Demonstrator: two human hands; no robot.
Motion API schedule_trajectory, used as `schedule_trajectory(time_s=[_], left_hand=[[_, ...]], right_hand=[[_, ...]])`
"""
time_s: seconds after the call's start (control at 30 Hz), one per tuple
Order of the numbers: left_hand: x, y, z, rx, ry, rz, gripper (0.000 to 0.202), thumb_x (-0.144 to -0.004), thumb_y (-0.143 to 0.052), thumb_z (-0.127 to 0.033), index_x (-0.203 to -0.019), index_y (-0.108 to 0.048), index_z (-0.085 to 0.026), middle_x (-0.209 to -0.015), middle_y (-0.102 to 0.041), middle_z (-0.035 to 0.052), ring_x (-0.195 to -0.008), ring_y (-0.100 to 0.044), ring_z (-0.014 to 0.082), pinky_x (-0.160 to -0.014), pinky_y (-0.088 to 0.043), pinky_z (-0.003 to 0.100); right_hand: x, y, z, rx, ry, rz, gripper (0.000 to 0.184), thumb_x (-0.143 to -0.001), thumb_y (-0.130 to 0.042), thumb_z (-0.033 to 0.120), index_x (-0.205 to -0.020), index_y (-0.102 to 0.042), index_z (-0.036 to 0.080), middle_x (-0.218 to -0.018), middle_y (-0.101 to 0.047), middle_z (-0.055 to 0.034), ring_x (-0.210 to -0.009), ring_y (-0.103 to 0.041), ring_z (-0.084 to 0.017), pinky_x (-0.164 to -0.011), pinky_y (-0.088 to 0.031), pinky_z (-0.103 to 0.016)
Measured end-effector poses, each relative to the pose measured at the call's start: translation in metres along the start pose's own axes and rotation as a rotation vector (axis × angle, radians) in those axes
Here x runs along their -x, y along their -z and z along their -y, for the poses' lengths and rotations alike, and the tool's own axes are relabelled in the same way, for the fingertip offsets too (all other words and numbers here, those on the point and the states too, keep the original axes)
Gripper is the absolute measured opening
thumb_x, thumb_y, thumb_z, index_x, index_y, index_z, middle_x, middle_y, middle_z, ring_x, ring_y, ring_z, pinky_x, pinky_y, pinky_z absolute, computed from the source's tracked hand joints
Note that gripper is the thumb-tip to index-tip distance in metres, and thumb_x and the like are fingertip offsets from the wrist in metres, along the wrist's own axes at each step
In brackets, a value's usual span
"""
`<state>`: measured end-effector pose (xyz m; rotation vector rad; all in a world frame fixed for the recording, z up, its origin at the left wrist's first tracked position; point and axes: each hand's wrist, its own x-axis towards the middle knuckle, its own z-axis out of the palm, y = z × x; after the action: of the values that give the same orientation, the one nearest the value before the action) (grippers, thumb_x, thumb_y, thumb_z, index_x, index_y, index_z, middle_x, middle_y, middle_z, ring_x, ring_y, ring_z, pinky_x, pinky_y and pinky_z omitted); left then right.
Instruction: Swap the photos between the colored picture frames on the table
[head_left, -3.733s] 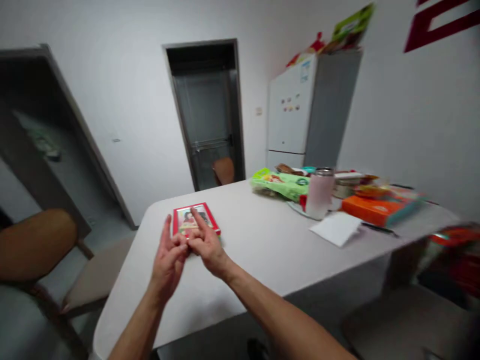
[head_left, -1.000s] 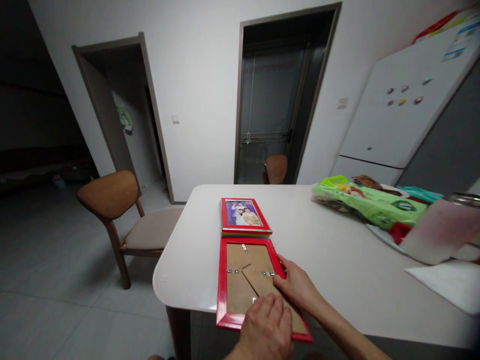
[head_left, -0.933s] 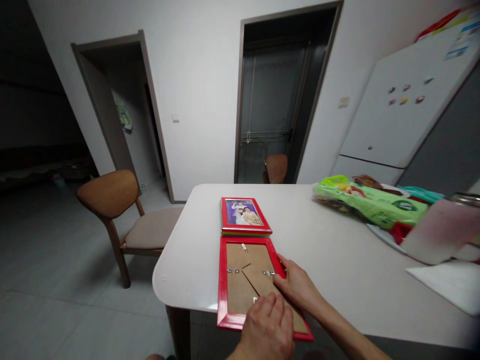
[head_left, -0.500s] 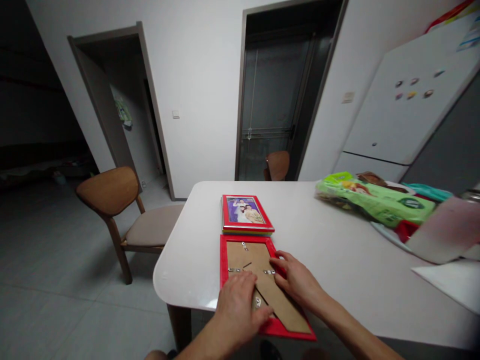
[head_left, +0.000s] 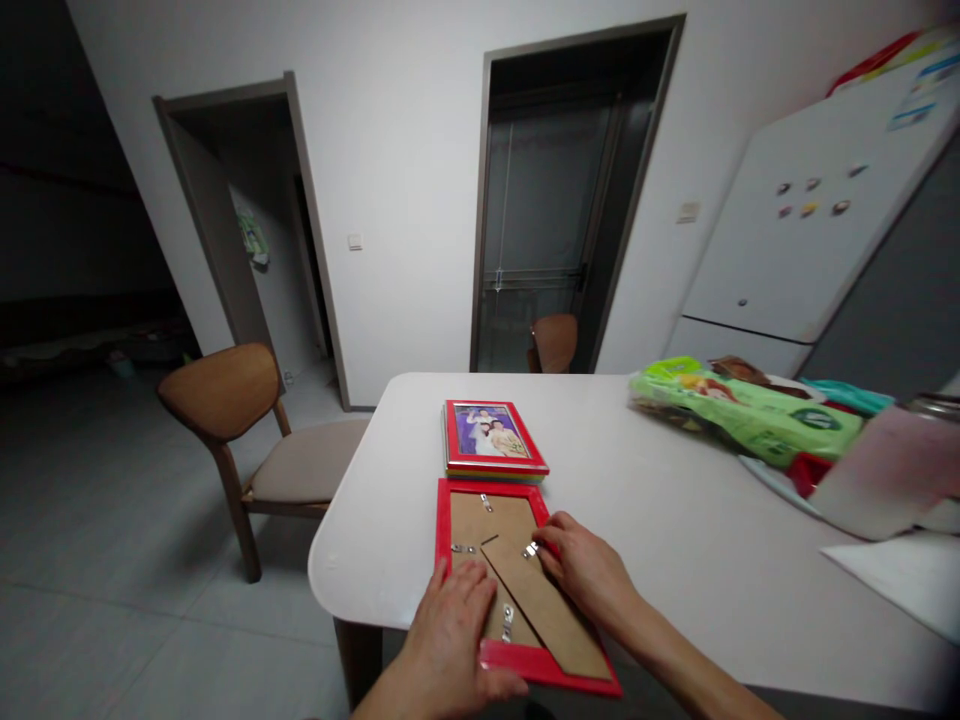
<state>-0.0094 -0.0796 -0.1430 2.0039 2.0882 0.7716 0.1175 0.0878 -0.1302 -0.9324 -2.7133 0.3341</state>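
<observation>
A red picture frame (head_left: 444,520) lies face down at the table's near edge, its brown backing board (head_left: 469,512) and slanted stand leg (head_left: 551,610) facing up. Small metal clips sit along the inner edges of the frame. My left hand (head_left: 450,640) holds the lower left corner, fingers on the backing and thumb over the bottom rail. At the right side, my right hand (head_left: 589,570) has its fingers bent together on a metal clip (head_left: 531,549). Just beyond lies a stack of frames, topped by a red photo frame (head_left: 495,437) with a picture of people.
On the right of the white table (head_left: 600,450) are a green plastic pack (head_left: 750,405), a pinkish translucent jar (head_left: 885,470) and a white sheet (head_left: 900,580). A wooden chair (head_left: 225,395) stands to the left. Behind are doorways and a white fridge (head_left: 810,250).
My right fingers have curled in onto the right clip, which now sits at more of a slant. My left hand has shifted left and down, uncovering more of the lower clip.
</observation>
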Motion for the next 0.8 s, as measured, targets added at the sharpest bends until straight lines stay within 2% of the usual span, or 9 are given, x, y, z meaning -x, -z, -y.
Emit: schedule_trajectory(time_s=[0.07, 0.17, 0.27, 0.37, 0.47, 0.53, 0.67, 0.8], left_hand=[[0.005, 0.001, 0.009, -0.024, 0.033, -0.004, 0.082, -0.050, -0.062, -0.059, -0.115, -0.041, -0.014, -0.125, -0.039, 0.0178, -0.115, -0.033, 0.0309, -0.095, -0.021, 0.053], [0.010, -0.003, 0.021, -0.020, 0.003, -0.001, 0.082, -0.052, -0.060, -0.061, -0.115, -0.041, -0.012, -0.125, -0.038, 0.0196, -0.117, -0.031, 0.0313, -0.094, -0.025, 0.052], [0.008, -0.011, 0.029, 0.002, -0.046, -0.043, 0.082, -0.053, -0.059, -0.062, -0.116, -0.041, -0.012, -0.123, -0.039, 0.0200, -0.115, -0.033, 0.0318, -0.093, -0.028, 0.051], [0.000, -0.013, 0.030, 0.026, -0.067, -0.082, 0.082, -0.052, -0.060, -0.061, -0.115, -0.042, -0.012, -0.122, -0.041, 0.0208, -0.113, -0.036, 0.0326, -0.092, -0.029, 0.052], [-0.012, -0.007, 0.027, 0.039, -0.013, -0.070, 0.081, -0.051, -0.063, -0.058, -0.112, -0.044, -0.008, -0.120, -0.042, 0.0233, -0.112, -0.036, 0.0343, -0.092, -0.028, 0.053], [-0.019, -0.001, 0.026, 0.054, 0.020, -0.062, 0.078, -0.049, -0.067, -0.053, -0.109, -0.047, -0.007, -0.118, -0.044, 0.0231, -0.111, -0.037, 0.0345, -0.092, -0.028, 0.052], [-0.019, 0.002, 0.022, 0.121, 0.023, -0.060, 0.060, -0.047, -0.073, -0.040, -0.095, -0.054, -0.010, -0.117, -0.047, 0.0178, -0.110, -0.040, 0.0296, -0.093, -0.031, 0.043], [-0.008, -0.002, 0.016, 0.183, 0.027, -0.041, 0.041, -0.051, -0.072, -0.037, -0.081, -0.056, -0.015, -0.116, -0.049, 0.0120, -0.110, -0.040, 0.0264, -0.096, -0.027, 0.041]], right_hand=[[-0.001, -0.001, 0.000, 0.019, -0.006, 0.000, 0.026, -0.074, -0.037, 0.026, -0.081, -0.062, 0.022, -0.086, -0.054, -0.0043, -0.072, -0.053, -0.013, -0.060, -0.038, -0.022], [-0.012, -0.002, -0.005, 0.001, -0.023, -0.038, 0.029, -0.075, -0.037, 0.029, -0.091, -0.060, 0.021, -0.088, -0.055, -0.0050, -0.075, -0.053, -0.014, -0.065, -0.039, -0.023], [-0.034, -0.001, -0.012, -0.026, -0.002, -0.183, 0.036, -0.077, -0.035, 0.030, -0.104, -0.055, 0.017, -0.102, -0.053, -0.0082, -0.091, -0.050, -0.017, -0.080, -0.037, -0.026], [-0.062, 0.001, -0.019, 0.008, 0.030, -0.273, 0.035, -0.076, -0.037, 0.027, -0.105, -0.055, 0.015, -0.112, -0.048, -0.0101, -0.102, -0.043, -0.020, -0.089, -0.032, -0.029], [-0.082, 0.000, -0.022, 0.029, 0.029, -0.245, 0.032, -0.075, -0.039, 0.025, -0.098, -0.059, 0.015, -0.105, -0.053, -0.0106, -0.098, -0.045, -0.021, -0.087, -0.033, -0.031], [-0.087, -0.001, -0.022, 0.023, 0.034, -0.236, 0.034, -0.074, -0.040, 0.024, -0.101, -0.058, 0.014, -0.105, -0.053, -0.0114, -0.097, -0.045, -0.022, -0.086, -0.033, -0.032], [-0.081, -0.004, -0.013, -0.001, 0.079, -0.199, 0.034, -0.076, -0.038, 0.025, -0.102, -0.057, 0.013, -0.108, -0.052, -0.0106, -0.099, -0.044, -0.019, -0.087, -0.031, -0.029], [-0.072, -0.012, 0.000, -0.028, 0.127, -0.082, 0.030, -0.076, -0.038, 0.025, -0.088, -0.064, 0.016, -0.090, -0.060, -0.0069, -0.084, -0.051, -0.015, -0.075, -0.036, -0.023]])
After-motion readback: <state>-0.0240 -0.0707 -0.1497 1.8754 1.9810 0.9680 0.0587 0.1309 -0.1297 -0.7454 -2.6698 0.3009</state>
